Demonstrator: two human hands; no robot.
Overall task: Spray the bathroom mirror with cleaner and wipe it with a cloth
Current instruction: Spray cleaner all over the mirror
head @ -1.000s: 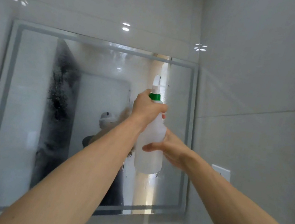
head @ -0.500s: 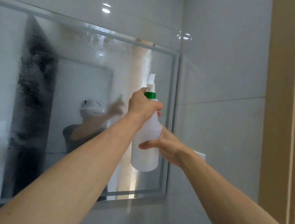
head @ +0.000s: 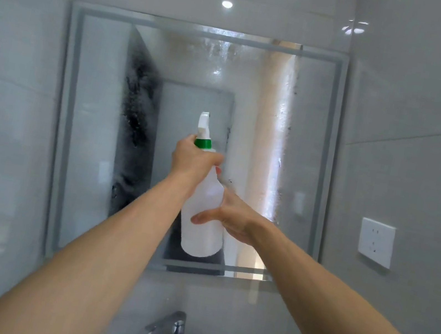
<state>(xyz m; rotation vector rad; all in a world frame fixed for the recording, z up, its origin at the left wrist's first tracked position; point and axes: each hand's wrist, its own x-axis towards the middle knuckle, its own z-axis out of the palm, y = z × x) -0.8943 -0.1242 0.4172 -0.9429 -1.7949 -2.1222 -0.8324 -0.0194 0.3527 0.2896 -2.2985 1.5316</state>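
The tiled wall [head: 429,99] carries the framed mirror [head: 93,116] and a white socket plate [head: 376,242] beside it.

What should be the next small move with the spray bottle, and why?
Probably squeeze the trigger again, aimed at the mirror's left part. The left hand grips the neck of the spray bottle and the right hand steadies its body, nozzle toward the glass. Droplets show on the top and right parts, while the left looks dry. No cloth is visible.

Soft, bright light, ceiling-lamp glare spots on the glossy tiles [head: 431,85], slight blur, wide-angle bowing at edges.
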